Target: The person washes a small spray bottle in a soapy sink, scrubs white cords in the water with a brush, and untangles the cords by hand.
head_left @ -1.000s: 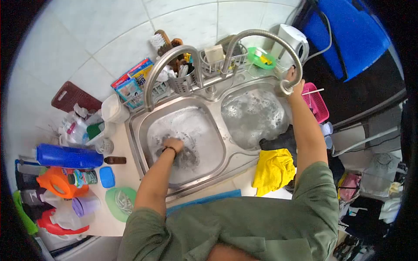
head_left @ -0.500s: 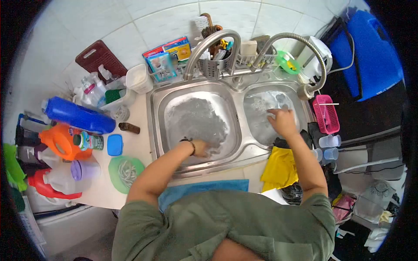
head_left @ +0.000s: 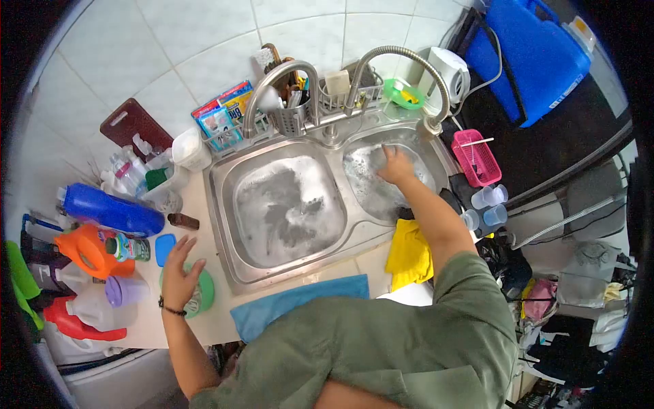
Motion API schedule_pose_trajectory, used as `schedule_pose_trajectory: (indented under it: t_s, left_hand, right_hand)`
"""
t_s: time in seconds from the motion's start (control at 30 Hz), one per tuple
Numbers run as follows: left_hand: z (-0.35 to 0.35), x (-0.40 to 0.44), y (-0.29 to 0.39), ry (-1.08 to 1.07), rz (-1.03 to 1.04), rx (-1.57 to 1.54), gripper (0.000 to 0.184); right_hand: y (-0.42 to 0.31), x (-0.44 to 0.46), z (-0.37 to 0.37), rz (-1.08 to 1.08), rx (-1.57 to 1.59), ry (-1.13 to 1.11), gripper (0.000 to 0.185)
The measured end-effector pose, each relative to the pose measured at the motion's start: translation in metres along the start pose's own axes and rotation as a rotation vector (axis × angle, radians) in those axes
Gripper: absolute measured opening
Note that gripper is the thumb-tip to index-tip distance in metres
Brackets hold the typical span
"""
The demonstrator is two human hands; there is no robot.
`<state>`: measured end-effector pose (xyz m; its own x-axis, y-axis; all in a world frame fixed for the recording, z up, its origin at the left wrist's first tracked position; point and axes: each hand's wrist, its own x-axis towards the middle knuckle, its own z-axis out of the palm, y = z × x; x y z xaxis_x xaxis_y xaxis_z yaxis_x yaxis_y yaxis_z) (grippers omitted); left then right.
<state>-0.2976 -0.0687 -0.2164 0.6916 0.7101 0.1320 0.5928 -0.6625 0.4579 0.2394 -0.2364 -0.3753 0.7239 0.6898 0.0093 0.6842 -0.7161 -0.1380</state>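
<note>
My left hand (head_left: 180,273) is raised over the counter beside a green bowl (head_left: 207,292), its fingers apart and nothing in them. The hand covers part of the bowl, and some pale, thin pieces show inside it. My right hand (head_left: 396,165) is at the right sink basin (head_left: 432,178), fingers stretched out at the foamy water. I see nothing held in it. Foamy water also lies in the larger left basin (head_left: 226,228). A dark bracelet (head_left: 172,307) circles my left wrist.
Behind the basins stand a curved faucet (head_left: 253,102) and a flexible hose tap (head_left: 402,53). Bottles, including a blue one (head_left: 112,210), crowd the left counter. A blue towel (head_left: 300,300) and yellow cloth (head_left: 411,252) lie in front. A pink basket (head_left: 492,170) sits right.
My left hand has left the left basin's water and moved left to the green bowl. My right hand stays at the right basin. The whole view has shifted and tilted.
</note>
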Motion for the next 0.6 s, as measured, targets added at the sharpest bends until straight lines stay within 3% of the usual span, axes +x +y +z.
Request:
schedule_pose_trajectory:
  t_s: [0.07,0.17,0.27,0.37,0.47,0.53,0.6]
  left_hand:
    - [-0.008,-0.015,-0.013,0.105,-0.112,-0.025,0.04]
    - [-0.014,-0.034,-0.042,0.195,-0.342,-0.048,0.032]
    - [-0.004,-0.058,-0.084,0.203,-0.448,-0.079,0.025]
    - [0.001,-0.065,-0.086,0.143,-0.49,-0.09,0.021]
    - [0.017,-0.067,-0.075,0.18,-0.566,-0.135,0.023]
    - [0.028,-0.067,-0.078,0.252,-0.54,-0.103,0.025]
    - [0.04,-0.074,-0.087,0.284,-0.509,-0.148,0.026]
  right_hand:
    - [0.017,0.018,0.044,0.015,0.041,-0.009,0.071]
    - [0.028,0.053,0.089,0.149,0.187,-0.249,0.074]
    - [0.012,0.038,0.055,0.081,0.119,-0.379,0.072]
    - [0.023,0.048,0.025,-0.044,0.186,-0.317,0.071]
    - [0.03,0.038,-0.028,-0.281,-0.124,0.054,0.066]
    - [0.079,0.085,0.025,-0.268,-0.019,0.554,0.058]
    - [0.11,0.096,0.004,-0.229,0.003,0.592,0.043]
